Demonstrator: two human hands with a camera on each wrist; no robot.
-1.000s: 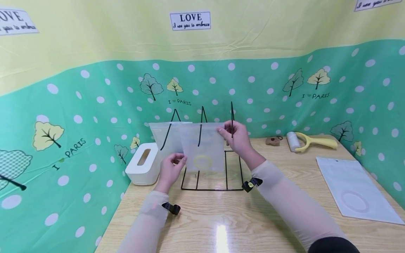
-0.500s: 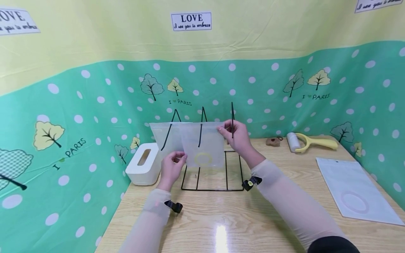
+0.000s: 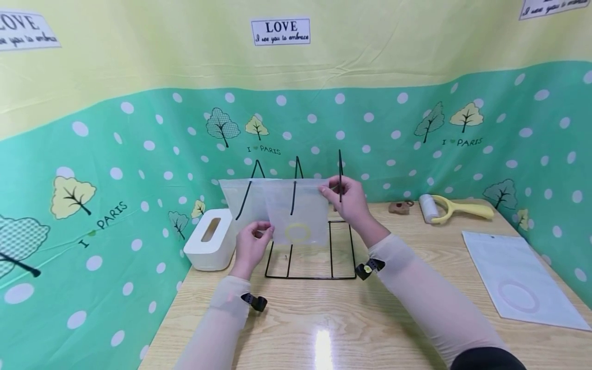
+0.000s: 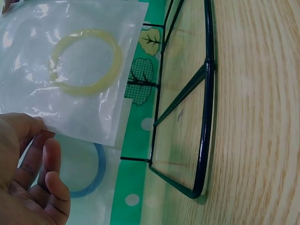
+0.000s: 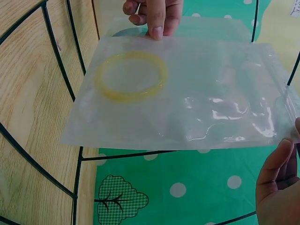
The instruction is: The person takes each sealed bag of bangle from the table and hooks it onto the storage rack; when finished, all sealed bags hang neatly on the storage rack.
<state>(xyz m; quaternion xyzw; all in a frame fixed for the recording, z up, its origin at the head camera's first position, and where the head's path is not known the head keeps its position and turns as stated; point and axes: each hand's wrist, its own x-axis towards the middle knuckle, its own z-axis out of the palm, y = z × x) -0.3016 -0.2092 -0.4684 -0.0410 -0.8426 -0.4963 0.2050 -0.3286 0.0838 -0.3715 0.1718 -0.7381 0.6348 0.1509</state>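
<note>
**Main worry: a snag, then a slip**

From my end: yellow-ring bag [image 3: 306,210] is roughly upright over the rack [image 3: 311,278], toward the middle of the table [image 3: 370,329]'s back edge. The left hand [image 3: 253,242] pinches its left edge, low; the right hand [image 3: 350,198] pinches its upper right corner, with the right prong [image 3: 340,164] crossing in front of that hand. Can't tell if the rack takes any weight.

Risks I see: middle prong [image 3: 293,198] crosses the bag, so a crooked pull could crease or hook it. Blue-ring bag [image 3: 254,198] overlaps behind; a drag left could shove it loose. Film looks slick, so an edge pinch may slip. Right knuckles catching that prong could skid the rack.
</note>
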